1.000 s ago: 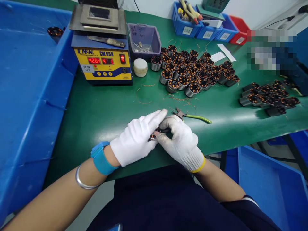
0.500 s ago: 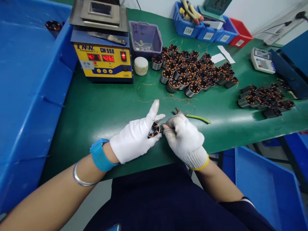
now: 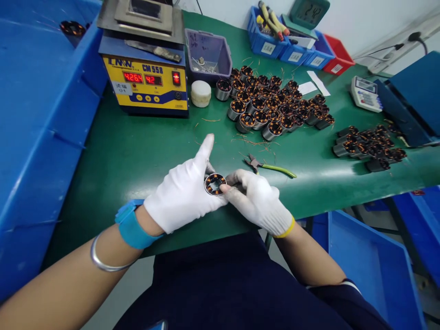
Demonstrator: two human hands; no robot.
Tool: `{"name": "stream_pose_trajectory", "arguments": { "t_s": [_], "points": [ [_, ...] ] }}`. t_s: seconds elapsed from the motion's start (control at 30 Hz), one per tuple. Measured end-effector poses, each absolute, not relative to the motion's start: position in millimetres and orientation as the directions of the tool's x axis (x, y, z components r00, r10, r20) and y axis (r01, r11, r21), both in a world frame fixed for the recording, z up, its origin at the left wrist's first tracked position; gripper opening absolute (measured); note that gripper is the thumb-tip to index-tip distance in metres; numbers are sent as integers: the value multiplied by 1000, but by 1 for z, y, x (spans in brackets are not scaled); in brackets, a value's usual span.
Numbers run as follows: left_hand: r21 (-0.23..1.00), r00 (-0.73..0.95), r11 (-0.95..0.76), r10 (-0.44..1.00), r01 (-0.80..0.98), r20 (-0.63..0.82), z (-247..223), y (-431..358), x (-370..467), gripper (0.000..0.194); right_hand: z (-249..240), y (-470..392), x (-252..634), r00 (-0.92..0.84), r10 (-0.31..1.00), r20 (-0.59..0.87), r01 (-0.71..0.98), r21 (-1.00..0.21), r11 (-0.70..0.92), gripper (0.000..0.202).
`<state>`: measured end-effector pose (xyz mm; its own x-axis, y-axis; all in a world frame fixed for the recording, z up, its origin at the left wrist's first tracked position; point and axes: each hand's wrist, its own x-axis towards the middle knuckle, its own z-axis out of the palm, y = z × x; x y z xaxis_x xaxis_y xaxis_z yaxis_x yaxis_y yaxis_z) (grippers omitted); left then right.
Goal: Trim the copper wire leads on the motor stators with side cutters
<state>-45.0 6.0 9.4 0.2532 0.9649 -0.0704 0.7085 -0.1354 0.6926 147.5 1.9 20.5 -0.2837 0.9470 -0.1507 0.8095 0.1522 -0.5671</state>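
Observation:
In the head view, my left hand [image 3: 187, 192], in a white glove, cradles a motor stator [image 3: 215, 184] in its fingers, with the thumb raised away from it. The stator is a short metal ring with a black inside and copper windings, its open end tilted up towards me. My right hand [image 3: 254, 195], also gloved, pinches the stator's right rim between thumb and fingers; whether a thin wire is caught there too cannot be made out. Just beyond the right hand lie cutting pliers [image 3: 270, 167] with green handles, jaws apart.
Many stators [image 3: 271, 103] stand in a cluster behind the hands, and another group [image 3: 369, 146] is on the right. Wire scraps [image 3: 252, 143] litter the green table [image 3: 137, 160]. A yellow soldering pot [image 3: 146, 82], a white round tub [image 3: 201, 94] and a purple bin [image 3: 208, 50] stand at the back left.
My left hand has turned the stator's open end more towards me and shifted slightly left. My right hand has moved from just beside the stator onto its rim.

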Motion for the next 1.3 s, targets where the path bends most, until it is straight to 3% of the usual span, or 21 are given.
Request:
{"name": "stream_pose_trajectory", "arguments": {
  "t_s": [0.13, 0.33, 0.53, 0.7, 0.8, 0.87, 0.93, 1.03, 1.07, 1.17, 1.3],
  "points": [
    [616, 248, -143, 965, 774, -89, 9, 6, -39, 107, 11, 2, 146, -338, 939, -58, 817, -513, 262, 22],
    [557, 272, -187, 960, 809, -73, 9, 7, -40, 107, 9, 8, 150, -329, 943, -43, 902, -310, 301, 26],
    [494, 288, -195, 950, 847, -118, 12, 8, -42, 106, 19, 12, 140, -337, 919, -205, 938, -161, 308, 35],
    [513, 288, -169, 944, 842, -162, 14, 9, -41, 110, 27, 3, 153, -324, 867, -379, 943, -53, 329, 37],
    [525, 300, -168, 937, 834, -178, 15, 9, -41, 109, 35, 0, 175, -228, 885, -405, 966, 19, 257, 38],
    [530, 311, -170, 932, 831, -188, 15, 9, -42, 109, 41, 1, 186, -189, 933, -305, 980, -3, 197, 34],
    [519, 319, -175, 926, 837, -201, 13, 10, -44, 110, 44, 2, 184, -239, 966, -100, 963, -152, 222, 34],
    [474, 327, -203, 924, 857, -197, 9, 11, -45, 108, 38, 6, 160, -387, 898, 209, 837, -329, 438, 62],
    [462, 331, -214, 925, 861, -187, 8, 11, -45, 106, 33, 9, 150, -436, 862, 260, 795, -338, 504, 58],
    [453, 350, -248, 923, 857, -158, 6, 11, -44, 100, 14, 18, 134, -542, 785, 300, 717, -322, 619, 22],
    [441, 362, -263, 919, 858, -157, 8, 11, -44, 101, -4, 16, 154, -488, 807, 332, 769, -274, 577, 18]
  ]
}}
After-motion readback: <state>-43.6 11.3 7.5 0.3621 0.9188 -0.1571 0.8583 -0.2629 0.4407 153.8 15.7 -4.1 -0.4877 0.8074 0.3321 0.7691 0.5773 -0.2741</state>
